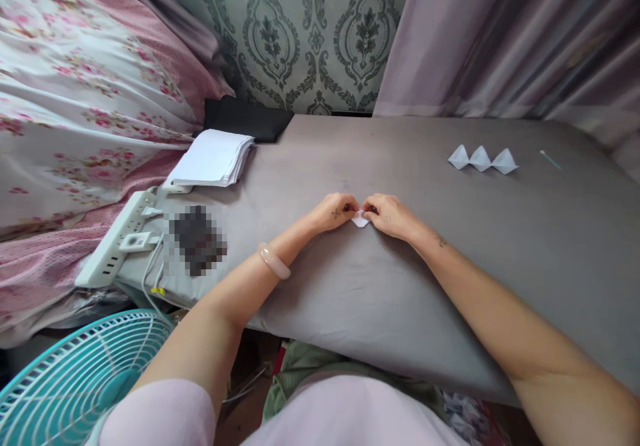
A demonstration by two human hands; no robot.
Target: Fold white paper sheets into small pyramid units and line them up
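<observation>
Near the middle of the grey-covered table [320, 286], a small piece of folded white paper [361, 220] is pinched between my two hands. My left hand [336, 212] grips its left side, fingers closed. On the opposite side my right hand [389, 215] holds the paper with thumb and fingers pressed together. Most of the paper's upper part is hidden by the fingertips. Off to the right, three folded white paper shapes [481, 159] with pointed tops stand in a row.
A stack of white paper [213, 158] lies at the left, before a black flat item [247, 119]. A white power strip [117, 239] with cables runs along the left edge, beside a pixelated dark object [198, 240]. A thin stick [551, 159] lies far right. A turquoise fan [85, 379] stands lower left.
</observation>
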